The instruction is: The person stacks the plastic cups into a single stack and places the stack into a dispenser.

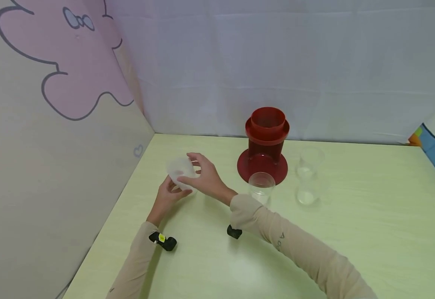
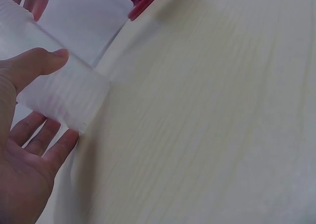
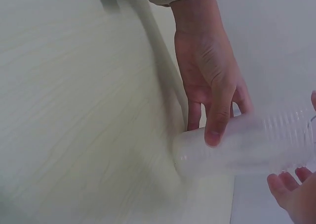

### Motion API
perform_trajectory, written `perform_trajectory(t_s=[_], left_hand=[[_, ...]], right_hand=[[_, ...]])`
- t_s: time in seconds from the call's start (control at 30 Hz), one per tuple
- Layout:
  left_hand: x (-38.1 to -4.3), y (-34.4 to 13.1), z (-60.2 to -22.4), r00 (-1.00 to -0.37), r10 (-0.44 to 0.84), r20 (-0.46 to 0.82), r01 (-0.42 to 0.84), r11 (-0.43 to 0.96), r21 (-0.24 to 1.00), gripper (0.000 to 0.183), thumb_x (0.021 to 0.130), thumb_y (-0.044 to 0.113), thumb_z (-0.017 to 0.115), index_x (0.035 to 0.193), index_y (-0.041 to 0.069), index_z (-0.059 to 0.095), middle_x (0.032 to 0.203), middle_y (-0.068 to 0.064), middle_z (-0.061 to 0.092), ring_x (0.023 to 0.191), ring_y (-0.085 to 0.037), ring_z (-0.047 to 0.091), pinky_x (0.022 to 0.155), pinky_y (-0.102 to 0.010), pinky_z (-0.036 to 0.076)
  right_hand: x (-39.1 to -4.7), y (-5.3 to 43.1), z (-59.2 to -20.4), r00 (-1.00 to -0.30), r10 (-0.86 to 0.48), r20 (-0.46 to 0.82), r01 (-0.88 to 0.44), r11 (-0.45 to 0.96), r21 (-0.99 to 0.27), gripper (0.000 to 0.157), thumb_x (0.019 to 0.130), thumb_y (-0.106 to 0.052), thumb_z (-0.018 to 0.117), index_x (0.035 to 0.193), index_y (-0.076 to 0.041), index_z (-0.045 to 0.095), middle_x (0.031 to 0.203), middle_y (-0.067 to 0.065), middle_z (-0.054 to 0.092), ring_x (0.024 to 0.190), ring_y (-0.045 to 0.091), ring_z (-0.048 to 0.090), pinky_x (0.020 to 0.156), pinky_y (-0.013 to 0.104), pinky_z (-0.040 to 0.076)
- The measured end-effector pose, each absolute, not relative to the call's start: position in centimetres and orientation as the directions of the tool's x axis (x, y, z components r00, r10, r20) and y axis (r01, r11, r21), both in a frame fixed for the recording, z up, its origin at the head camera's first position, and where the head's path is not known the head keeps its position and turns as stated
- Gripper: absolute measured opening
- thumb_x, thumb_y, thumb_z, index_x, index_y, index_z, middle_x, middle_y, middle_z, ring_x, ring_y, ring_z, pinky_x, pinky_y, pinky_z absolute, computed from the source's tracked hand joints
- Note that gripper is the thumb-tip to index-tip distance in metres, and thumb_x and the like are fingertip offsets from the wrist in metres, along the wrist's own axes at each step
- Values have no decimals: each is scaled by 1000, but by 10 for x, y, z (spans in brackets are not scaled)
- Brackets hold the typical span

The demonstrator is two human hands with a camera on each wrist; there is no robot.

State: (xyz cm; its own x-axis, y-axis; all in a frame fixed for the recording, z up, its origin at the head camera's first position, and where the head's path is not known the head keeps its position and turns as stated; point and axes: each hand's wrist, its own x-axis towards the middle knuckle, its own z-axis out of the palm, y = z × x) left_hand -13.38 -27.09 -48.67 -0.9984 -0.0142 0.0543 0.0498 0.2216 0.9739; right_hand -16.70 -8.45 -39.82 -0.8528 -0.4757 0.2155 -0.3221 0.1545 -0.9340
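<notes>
Both hands are round a ribbed stack of translucent plastic cups (image 1: 180,167), tilted above the far left part of the table. The left hand (image 1: 166,196) grips its lower side; in the left wrist view, the thumb lies along the cups (image 2: 64,93) with several fingers beneath. From the right, the right hand (image 1: 207,177) holds the stack between thumb and fingers. Its thumb presses near one end of the cups (image 3: 232,152) in the right wrist view, while the left hand (image 3: 298,192) is at the other end. The stack looks blurred in the head view.
A dark red cylinder (image 1: 265,139) with a round base (image 1: 242,166) stands near the back curtain. A clear cup (image 1: 262,187) stands in front of it. Further right are more clear cups (image 1: 307,195), faint against the pale table (image 1: 370,232). A printed curtain (image 1: 71,166) borders the left.
</notes>
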Motion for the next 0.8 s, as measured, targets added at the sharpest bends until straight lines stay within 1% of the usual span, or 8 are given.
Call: perform_trajectory(t_s=[0.13, 0.3, 0.5, 0.6, 0.67, 0.8], left_hand=[[-134, -271, -486, -998, -15, 57, 52, 224, 973, 76, 77, 21, 80, 141, 25, 39, 139, -2, 45, 125, -22, 44, 97, -36, 46], [-134, -271, -486, -999, -26, 44, 37, 234, 971, 77, 77, 22, 80, 141, 27, 38, 140, -1, 44, 125, -22, 44, 97, -37, 46], [-125, -262, -463, -1000, -22, 15, 9, 245, 969, 73, 80, 12, 77, 142, 17, 37, 141, -7, 44, 125, -27, 44, 98, -39, 45], [-124, -261, -459, -1000, -24, 9, 3, 248, 969, 72, 81, 10, 76, 141, 16, 38, 140, -8, 45, 124, -26, 45, 98, -38, 45], [-124, -261, -459, -1000, -21, 19, 14, 240, 971, 73, 80, 10, 77, 141, 15, 38, 139, -9, 46, 123, -27, 45, 98, -38, 46], [-129, -264, -468, -999, -9, 38, 35, 216, 976, 77, 79, 9, 77, 143, 15, 36, 140, -11, 44, 124, -29, 44, 98, -38, 46]], right_hand=[[-166, -86, -400, -860, -456, 228, -330, 157, -931, 62, 83, -22, 75, 135, -7, 47, 131, 4, 51, 115, 19, 51, 93, 40, 49], [-164, -87, -401, -866, -446, 224, -332, 179, -926, 61, 83, -22, 74, 135, -6, 47, 129, 4, 52, 114, 18, 51, 91, 38, 50], [-164, -84, -403, -864, -442, 240, -350, 187, -918, 58, 83, -24, 74, 134, -9, 50, 126, 3, 54, 111, 16, 53, 87, 33, 51], [-164, -81, -403, -865, -436, 251, -360, 188, -914, 57, 83, -23, 74, 133, -9, 51, 124, 4, 55, 110, 17, 54, 86, 35, 52], [-165, -79, -402, -860, -443, 255, -367, 187, -911, 56, 84, -23, 74, 133, -8, 52, 123, 5, 56, 109, 19, 55, 86, 38, 52], [-164, -72, -400, -844, -480, 239, -369, 195, -909, 56, 85, -21, 72, 134, -8, 50, 123, 7, 55, 111, 24, 53, 88, 44, 51]])
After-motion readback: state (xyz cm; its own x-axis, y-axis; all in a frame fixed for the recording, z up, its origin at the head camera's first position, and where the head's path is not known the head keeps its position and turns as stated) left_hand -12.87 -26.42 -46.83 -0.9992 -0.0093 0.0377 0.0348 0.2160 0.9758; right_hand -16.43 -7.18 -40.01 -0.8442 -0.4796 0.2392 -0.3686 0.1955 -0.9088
